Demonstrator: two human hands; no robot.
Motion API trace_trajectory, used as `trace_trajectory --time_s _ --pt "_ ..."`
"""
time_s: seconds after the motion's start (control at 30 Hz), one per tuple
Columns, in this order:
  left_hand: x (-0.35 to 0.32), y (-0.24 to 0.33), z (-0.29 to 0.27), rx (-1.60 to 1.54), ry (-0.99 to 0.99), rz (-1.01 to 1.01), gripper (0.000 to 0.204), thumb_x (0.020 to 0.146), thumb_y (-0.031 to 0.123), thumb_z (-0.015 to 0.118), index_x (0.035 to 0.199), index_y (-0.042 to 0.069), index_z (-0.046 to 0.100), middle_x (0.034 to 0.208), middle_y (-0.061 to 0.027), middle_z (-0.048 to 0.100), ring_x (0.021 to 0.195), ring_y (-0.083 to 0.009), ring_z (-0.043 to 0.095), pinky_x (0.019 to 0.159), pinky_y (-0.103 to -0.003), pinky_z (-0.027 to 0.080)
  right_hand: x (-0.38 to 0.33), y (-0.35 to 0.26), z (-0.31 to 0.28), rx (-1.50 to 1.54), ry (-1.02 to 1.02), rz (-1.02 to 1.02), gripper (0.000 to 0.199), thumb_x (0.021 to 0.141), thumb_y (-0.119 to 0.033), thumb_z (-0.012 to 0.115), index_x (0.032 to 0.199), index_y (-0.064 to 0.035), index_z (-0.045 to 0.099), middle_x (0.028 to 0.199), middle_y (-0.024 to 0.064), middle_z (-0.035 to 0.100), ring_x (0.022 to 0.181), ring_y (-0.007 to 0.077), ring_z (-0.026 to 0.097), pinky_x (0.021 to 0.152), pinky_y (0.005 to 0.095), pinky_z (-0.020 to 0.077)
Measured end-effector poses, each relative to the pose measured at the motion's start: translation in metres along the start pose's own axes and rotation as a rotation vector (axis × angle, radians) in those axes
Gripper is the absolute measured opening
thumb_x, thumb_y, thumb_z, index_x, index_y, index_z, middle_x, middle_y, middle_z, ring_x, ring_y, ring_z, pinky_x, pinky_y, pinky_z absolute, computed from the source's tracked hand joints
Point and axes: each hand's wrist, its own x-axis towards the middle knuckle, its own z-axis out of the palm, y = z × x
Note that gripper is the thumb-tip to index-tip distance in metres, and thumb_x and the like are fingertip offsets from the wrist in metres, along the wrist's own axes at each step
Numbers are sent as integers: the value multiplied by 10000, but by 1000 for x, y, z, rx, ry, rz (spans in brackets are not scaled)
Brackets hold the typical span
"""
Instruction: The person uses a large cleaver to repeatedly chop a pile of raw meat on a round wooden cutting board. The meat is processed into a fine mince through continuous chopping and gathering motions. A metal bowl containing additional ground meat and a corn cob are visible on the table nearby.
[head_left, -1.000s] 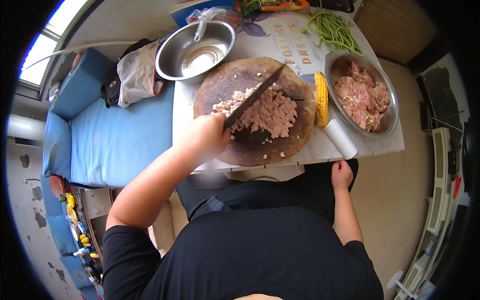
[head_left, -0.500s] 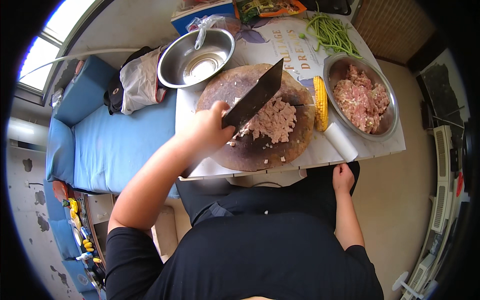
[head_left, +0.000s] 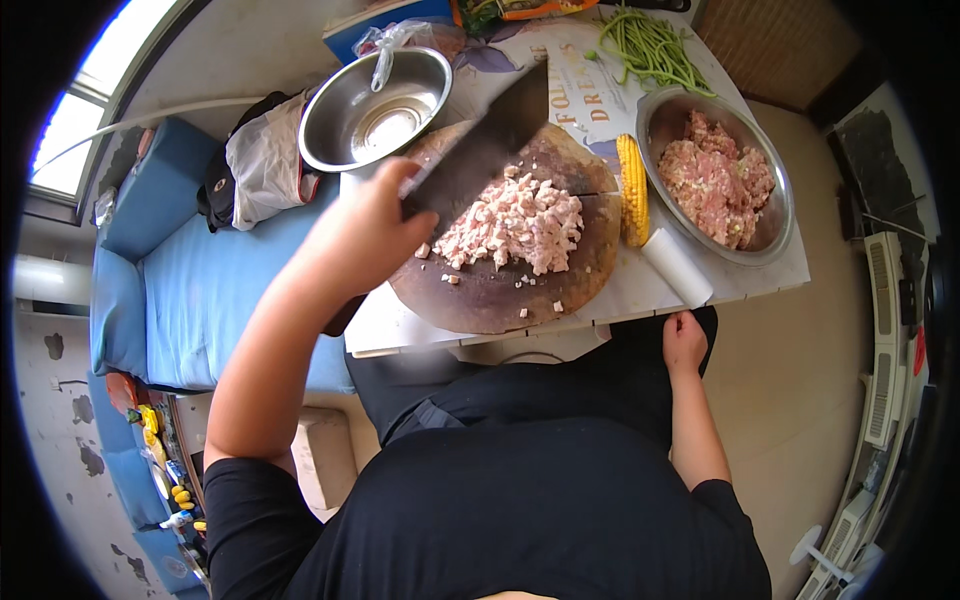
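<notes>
My left hand (head_left: 372, 225) grips a broad, dark-bladed cleaver (head_left: 497, 125), held tilted above the far left part of a round wooden chopping board (head_left: 490, 305). The blade is slightly blurred and hides some of the board behind it. Beneath and to its right lies a heap of pale pink chopped meat (head_left: 530, 225), with a few small bits scattered toward the board's near edge. Down by the table's near edge, my right hand (head_left: 684, 343) rests closed on my right thigh, with nothing visible in it.
An empty steel bowl (head_left: 430, 115) stands behind the board at left. Right of the board are a corn cob (head_left: 634, 190), a white roll (head_left: 677, 267) and a steel bowl (head_left: 783, 215) of minced meat. Green beans (head_left: 650, 50) lie farther back. A blue sofa (head_left: 240, 290) is at left.
My left hand has lifted the cleaver up and away from the meat, showing more of the heap. My right hand stays on the thigh. The whole view has shifted slightly.
</notes>
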Motion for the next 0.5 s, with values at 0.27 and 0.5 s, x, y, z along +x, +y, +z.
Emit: trace_trajectory --time_s 0.27,0.5 --pt "2 -15 39 192 -112 -65 397 778 235 613 1049 -34 506 832 -259 606 819 -388 604 730 -412 479 0 -7 3 12 -36 1 204 828 -239 520 804 -56 606 765 140 623 733 347 591 625 403 458" --pt "-6 15 -15 -223 37 -67 402 773 153 622 1112 -24 501 776 -206 627 719 -322 628 672 -380 486 2 -4 -3 -7 -10 14 210 827 -246 518 797 -57 604 762 139 623 737 348 592 626 405 458"
